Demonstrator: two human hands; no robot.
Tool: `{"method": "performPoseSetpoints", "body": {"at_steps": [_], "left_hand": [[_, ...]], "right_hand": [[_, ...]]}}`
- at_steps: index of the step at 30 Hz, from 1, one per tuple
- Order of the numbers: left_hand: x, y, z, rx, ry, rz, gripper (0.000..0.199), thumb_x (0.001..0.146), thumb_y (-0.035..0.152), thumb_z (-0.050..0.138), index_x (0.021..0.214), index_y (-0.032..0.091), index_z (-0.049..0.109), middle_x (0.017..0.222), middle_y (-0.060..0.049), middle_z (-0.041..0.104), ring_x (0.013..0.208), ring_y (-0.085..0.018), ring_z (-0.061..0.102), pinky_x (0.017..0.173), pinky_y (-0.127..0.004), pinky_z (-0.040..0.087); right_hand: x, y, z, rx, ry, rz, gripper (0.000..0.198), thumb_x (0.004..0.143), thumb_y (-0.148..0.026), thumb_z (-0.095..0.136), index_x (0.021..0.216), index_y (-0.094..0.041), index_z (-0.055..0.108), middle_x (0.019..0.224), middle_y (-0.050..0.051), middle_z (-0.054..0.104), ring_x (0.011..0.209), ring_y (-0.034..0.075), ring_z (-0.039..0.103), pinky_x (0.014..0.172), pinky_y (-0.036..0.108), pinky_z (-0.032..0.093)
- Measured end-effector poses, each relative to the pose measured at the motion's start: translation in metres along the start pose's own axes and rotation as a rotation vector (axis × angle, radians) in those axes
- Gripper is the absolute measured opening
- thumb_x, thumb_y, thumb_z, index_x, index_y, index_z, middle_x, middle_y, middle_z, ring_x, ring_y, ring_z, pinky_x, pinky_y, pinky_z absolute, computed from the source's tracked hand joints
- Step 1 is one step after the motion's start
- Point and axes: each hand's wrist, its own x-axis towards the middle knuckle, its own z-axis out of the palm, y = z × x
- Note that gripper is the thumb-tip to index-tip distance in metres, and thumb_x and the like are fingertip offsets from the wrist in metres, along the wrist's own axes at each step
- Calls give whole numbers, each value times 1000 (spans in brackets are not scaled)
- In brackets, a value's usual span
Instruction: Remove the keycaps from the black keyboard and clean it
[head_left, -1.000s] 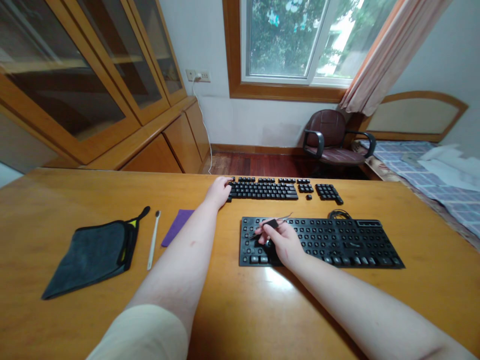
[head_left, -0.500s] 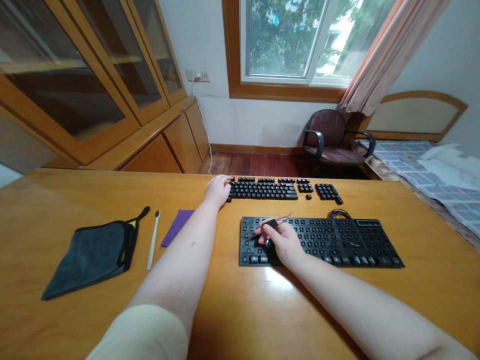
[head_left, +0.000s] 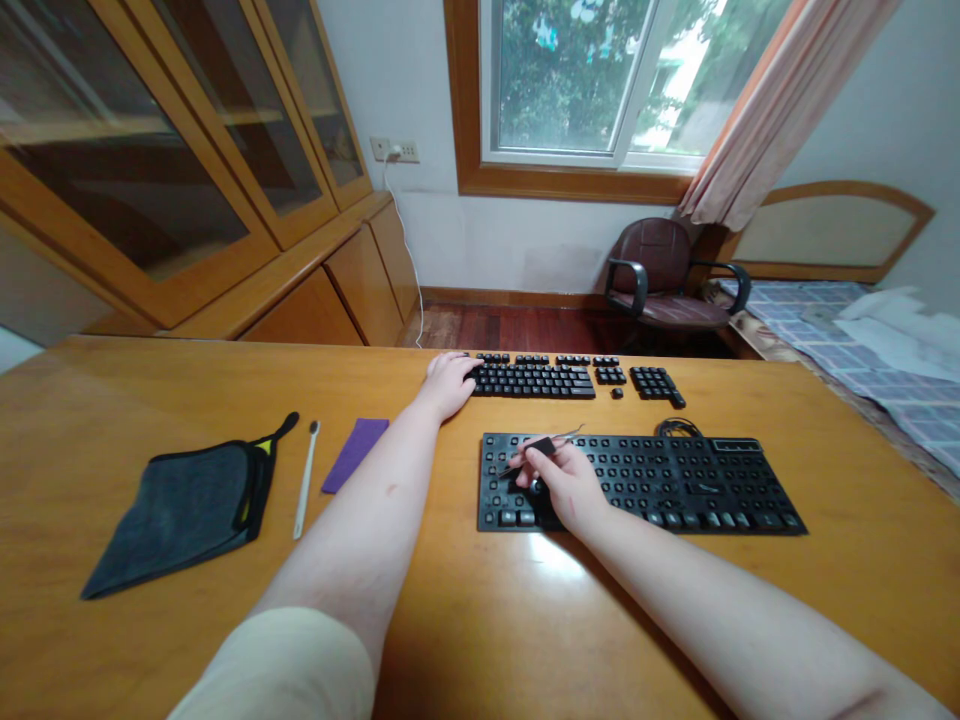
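Black keycaps [head_left: 536, 380] lie in rows near the far edge of the desk, laid out like a keyboard. Over the left end of these rows rests my left hand [head_left: 448, 384], fingers stretched forward and touching or covering the caps there. Closer to me is a black keyboard [head_left: 720, 480], most of its switches bare, with caps still along its bottom row. My right hand [head_left: 574, 487] is above its left part, closed around a keycap puller [head_left: 538, 447] with a black handle and thin wire ends. The hand hides some of the switches below.
To the left on the wooden desk [head_left: 465, 620] lie a folded grey cloth [head_left: 187, 500], a white toothbrush [head_left: 306, 482] and a purple cloth [head_left: 357, 452]. A coiled cable [head_left: 679, 428] sits behind the keyboard. Beyond the desk stands an office chair [head_left: 664, 275].
My left hand has shifted a little to the right, farther over the left end of the keycap rows. My right hand and the keycap puller stay in place.
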Motion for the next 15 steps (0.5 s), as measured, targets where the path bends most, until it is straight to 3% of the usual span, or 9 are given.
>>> {"method": "performPoseSetpoints", "body": {"at_steps": [15], "left_hand": [[0, 1, -1, -14, 2, 1, 44, 76, 22, 46, 118, 23, 59, 119, -5, 61, 116, -25, 46, 102, -42, 30]], "right_hand": [[0, 2, -2, -10, -9, -1, 27, 73, -41, 66, 83, -16, 61, 72, 4, 69, 52, 12, 58, 55, 27, 47]]}}
